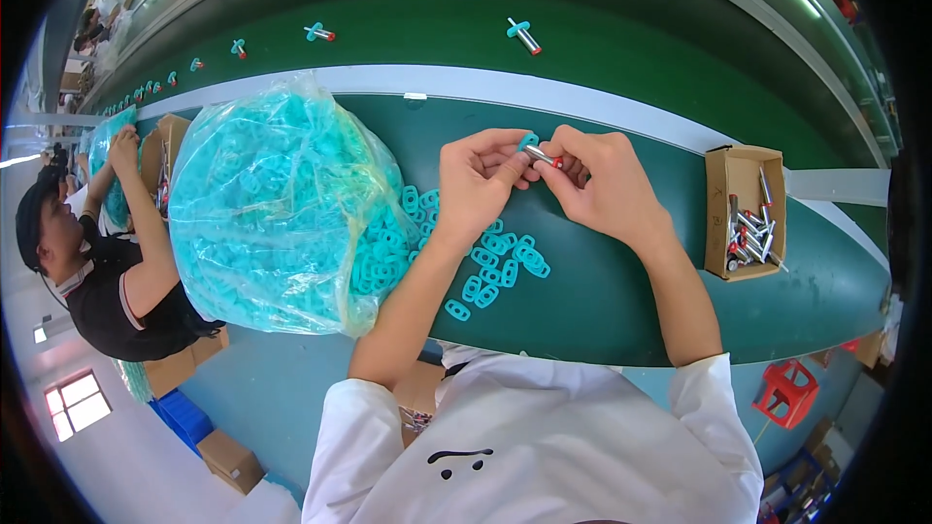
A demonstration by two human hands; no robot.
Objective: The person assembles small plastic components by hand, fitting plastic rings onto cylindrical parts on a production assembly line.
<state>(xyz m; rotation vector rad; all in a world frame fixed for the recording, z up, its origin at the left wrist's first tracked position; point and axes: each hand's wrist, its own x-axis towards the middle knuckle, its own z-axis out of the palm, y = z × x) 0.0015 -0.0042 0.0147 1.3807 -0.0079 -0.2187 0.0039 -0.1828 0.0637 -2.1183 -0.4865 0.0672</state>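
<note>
- Two bare hands work over the middle of the green counter (602, 315), seen from above through my head camera.
- Left hand (474, 180): I see thumb and fingers pinching a teal looped piece (528, 140), the remaining fingers curled in behind.
- Right hand (614, 189): I make out thumb and forefinger pinching a silver cylinder (539, 154) near its red end, the other fingers folded.
- Both held parts meet between the fingertips, raised above the counter; I cannot tell how far the cylinder sits inside the loop.
- Below the left hand and forearm, I find loose teal pieces (533, 258) scattered between the hands and the counter's near edge, some overlapping.
- Toward the counter's left end, I have a large clear bag (262, 204) bulging with more teal pieces, reaching the near edge.
- Near the right end, close to the far edge, I see an open cardboard box (718, 223) with silver rods (752, 243) jumbled inside, several red-tipped.
- Past the counter's far edge, I see a green belt (427, 34) carrying a spaced row of joined parts (525, 36), each a cylinder with a teal piece.
- Beyond the bag, I notice a co-worker (126, 281) in dark clothing, arms raised toward another teal-filled bag (115, 199).
</note>
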